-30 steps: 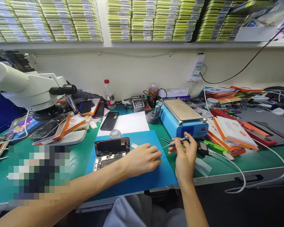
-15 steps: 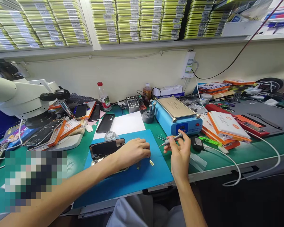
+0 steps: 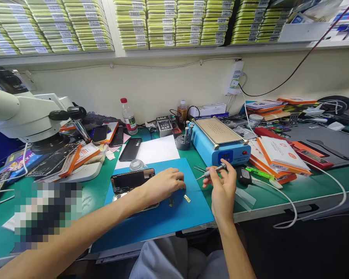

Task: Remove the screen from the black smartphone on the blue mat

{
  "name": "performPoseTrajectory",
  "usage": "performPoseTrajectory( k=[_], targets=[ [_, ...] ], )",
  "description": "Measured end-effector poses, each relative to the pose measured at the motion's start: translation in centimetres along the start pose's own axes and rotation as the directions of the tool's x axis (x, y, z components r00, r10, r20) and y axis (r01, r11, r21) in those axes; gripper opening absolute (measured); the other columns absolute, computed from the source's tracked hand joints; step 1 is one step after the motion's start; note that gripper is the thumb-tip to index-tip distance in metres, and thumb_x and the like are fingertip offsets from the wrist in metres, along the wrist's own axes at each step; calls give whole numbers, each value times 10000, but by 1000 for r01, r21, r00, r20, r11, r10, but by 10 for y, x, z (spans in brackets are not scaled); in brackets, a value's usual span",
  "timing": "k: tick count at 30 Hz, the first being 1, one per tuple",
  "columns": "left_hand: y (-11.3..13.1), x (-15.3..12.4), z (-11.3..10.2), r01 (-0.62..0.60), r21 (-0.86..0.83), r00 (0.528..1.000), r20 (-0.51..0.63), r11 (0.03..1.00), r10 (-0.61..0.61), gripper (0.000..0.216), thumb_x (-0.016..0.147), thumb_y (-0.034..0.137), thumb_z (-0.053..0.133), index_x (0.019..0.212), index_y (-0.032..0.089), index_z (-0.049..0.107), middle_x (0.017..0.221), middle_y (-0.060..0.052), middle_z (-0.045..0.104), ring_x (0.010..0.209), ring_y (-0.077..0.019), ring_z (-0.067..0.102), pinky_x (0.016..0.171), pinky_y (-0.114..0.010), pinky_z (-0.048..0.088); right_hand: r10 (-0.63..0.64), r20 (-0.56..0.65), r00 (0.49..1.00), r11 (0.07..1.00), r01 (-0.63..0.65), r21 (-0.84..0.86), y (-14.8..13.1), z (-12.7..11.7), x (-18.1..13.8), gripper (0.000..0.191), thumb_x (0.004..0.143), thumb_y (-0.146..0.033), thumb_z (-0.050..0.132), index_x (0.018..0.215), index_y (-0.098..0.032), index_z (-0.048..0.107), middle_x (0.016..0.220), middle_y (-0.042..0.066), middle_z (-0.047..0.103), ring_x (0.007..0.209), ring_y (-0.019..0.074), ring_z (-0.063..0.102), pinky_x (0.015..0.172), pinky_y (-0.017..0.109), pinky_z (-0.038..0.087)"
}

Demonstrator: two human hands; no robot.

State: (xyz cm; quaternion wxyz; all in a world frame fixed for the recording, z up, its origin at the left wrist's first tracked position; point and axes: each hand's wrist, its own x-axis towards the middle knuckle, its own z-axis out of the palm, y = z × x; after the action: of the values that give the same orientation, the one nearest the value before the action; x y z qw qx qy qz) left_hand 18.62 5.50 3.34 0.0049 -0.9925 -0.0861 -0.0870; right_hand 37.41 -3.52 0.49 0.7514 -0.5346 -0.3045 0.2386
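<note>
My right hand (image 3: 222,188) is closed round a small silver screwdriver (image 3: 213,171), its tip pointing left over the blue mat (image 3: 163,217). My left hand (image 3: 163,184) lies knuckles-up on the mat with fingers curled, beside an opened phone (image 3: 130,182) whose dark screen is lifted off its body. I cannot make out anything in its fingers. Two small parts, one gold (image 3: 187,198) and one dark (image 3: 171,201), lie on the mat just in front of the left hand.
A blue heating plate machine (image 3: 221,143) stands right behind the mat. A microscope (image 3: 29,116) sits at the left, with phones and orange packets around it. White paper (image 3: 154,151), a bottle (image 3: 128,116), tweezers (image 3: 199,169) and a white cable (image 3: 291,201) lie nearby.
My left hand has drawn back left toward the phone, uncovering the two small parts on the mat. The right hand still holds the screwdriver in about the same place.
</note>
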Motion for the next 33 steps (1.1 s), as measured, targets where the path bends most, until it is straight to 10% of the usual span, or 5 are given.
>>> performPoseTrajectory(
  k=[13, 16, 21, 26, 33],
  targets=[
    [24, -38, -44, 226, 35, 940, -270, 973, -209, 284, 1140, 319, 505, 985, 181, 699, 911, -51, 717, 803, -220, 632, 734, -351, 450, 40, 99, 994, 983, -21, -183, 4, -3, 1, 752, 935, -548, 727, 1577, -292, 429, 902, -16, 643, 566, 121, 505, 469, 251, 439],
    [36, -82, -51, 354, -107, 823, -437, 929, -363, 211, 1138, 273, 492, 1006, 207, 643, 848, -4, 695, 745, -178, 629, 712, -303, 462, 63, 167, 984, 939, -2, -344, 5, -3, 4, 745, 961, -591, 669, 1597, -294, 419, 849, -32, 600, 572, 129, 474, 496, 264, 418],
    [39, -161, -26, 703, -360, 450, -442, 613, -776, 118, 1107, 329, 561, 1052, 246, 624, 754, 52, 621, 618, -141, 579, 578, -241, 451, 86, 222, 971, 857, 41, -513, 3, 2, 12, 522, 946, -605, 640, 1348, -276, 699, 758, -19, 562, 622, 164, 480, 596, 308, 418],
    [37, -195, 8, 708, -328, 518, -361, 626, -775, 185, 1103, 351, 574, 1096, 279, 744, 969, -4, 693, 839, -173, 719, 745, -277, 542, -8, 315, 949, 647, 245, -722, 11, 6, 21, 516, 930, -532, 548, 1327, -269, 748, 994, 74, 713, 821, 255, 618, 780, 407, 501],
    [37, -176, 13, 661, -282, 573, -408, 695, -711, 278, 1140, 358, 490, 1100, 266, 750, 985, -25, 712, 882, -185, 728, 784, -300, 548, -221, 450, 865, 309, 500, -809, 20, 4, 19, 521, 1001, -506, 412, 1239, -216, 773, 1141, 159, 752, 1039, 389, 643, 898, 567, 494]
  ],
)
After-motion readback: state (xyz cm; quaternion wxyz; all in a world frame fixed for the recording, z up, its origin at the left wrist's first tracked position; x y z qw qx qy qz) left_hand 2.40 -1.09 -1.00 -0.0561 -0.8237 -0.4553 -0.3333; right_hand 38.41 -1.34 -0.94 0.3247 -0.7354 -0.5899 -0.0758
